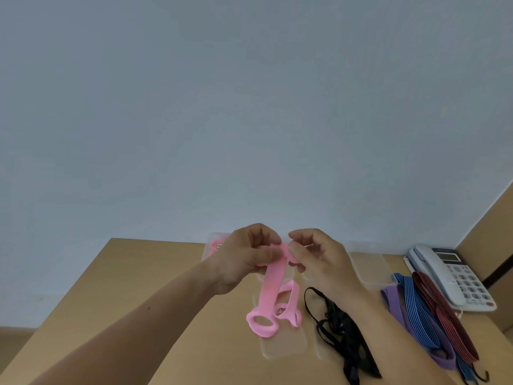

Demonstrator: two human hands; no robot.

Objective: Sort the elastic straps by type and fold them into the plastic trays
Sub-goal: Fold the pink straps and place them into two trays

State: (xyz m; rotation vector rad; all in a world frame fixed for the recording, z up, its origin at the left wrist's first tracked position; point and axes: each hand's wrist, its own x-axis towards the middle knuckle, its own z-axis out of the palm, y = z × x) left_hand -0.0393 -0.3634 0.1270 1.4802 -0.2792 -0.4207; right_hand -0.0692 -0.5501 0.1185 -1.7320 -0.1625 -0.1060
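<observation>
A pink elastic strap (270, 290) hangs from both my hands above the table. My left hand (247, 259) pinches its top end and my right hand (316, 257) grips the same end from the right. The strap's lower loops (262, 325) rest on a clear plastic tray (286, 347). Another clear tray (213, 245) behind my left hand holds pink straps. A tangle of thin black straps (337, 327) lies to the right, under my right forearm. Purple (394, 304), blue striped (416, 307) and red striped (441, 309) straps lie further right.
An empty clear tray (369, 269) lies at the back right of the wooden table (138, 287). A white desk phone (455, 273) stands at the right edge. A plain blue-grey wall rises behind the table.
</observation>
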